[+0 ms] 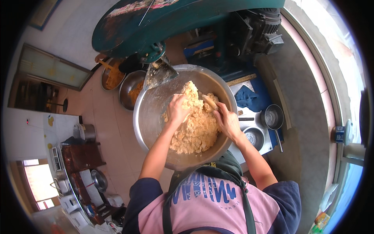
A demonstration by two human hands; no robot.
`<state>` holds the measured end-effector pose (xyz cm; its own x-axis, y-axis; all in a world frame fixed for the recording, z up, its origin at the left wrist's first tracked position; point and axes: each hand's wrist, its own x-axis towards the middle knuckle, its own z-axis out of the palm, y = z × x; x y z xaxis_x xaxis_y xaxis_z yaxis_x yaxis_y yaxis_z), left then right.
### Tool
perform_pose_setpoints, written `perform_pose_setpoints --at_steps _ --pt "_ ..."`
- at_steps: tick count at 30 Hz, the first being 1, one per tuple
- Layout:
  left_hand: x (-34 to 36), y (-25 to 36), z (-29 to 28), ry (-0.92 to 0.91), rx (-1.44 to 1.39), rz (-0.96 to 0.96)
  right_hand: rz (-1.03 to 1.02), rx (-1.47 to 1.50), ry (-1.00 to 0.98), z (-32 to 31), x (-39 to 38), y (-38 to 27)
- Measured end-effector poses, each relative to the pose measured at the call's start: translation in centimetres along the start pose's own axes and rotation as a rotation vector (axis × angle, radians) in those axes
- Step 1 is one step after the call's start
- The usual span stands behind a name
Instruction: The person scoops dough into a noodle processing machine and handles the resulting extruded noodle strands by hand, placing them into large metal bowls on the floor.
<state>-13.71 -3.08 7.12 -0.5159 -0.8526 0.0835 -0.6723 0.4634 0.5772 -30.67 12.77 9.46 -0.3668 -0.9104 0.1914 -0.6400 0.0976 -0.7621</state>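
A large steel basin [148,121] holds a heap of pale yellow, crumbly dough [194,132], directly in front of my body. My left hand [177,109], its fingers curled, grips a raised lump of that dough on the left of the heap. On the right side, my right hand [225,121] grasps a light wooden tool [211,102] whose far end is in the dough. A crusted metal chute [159,73] of a dark green machine [156,27] hangs over the basin's back left edge.
Two bowls with orange material [126,96] stand behind left. At right are a blue cloth [246,97], a steel bowl [252,140] and a long-handled pot [274,117]. A motor [261,31] sits at the back; a counter with cookware [78,156] lines the left.
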Motion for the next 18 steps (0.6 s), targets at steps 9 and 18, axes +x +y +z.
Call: perform_pose_setpoints --at_steps 9,18 --pt "-11.7 -7.0 1.1 0.091 0.069 0.131 -0.168 -0.234 -0.304 11.1 1.6 -4.3" --pt "-14.9 -4.6 -9.7 0.272 -1.182 -0.512 -0.302 -0.331 -0.476 12.4 2.8 -3.3"
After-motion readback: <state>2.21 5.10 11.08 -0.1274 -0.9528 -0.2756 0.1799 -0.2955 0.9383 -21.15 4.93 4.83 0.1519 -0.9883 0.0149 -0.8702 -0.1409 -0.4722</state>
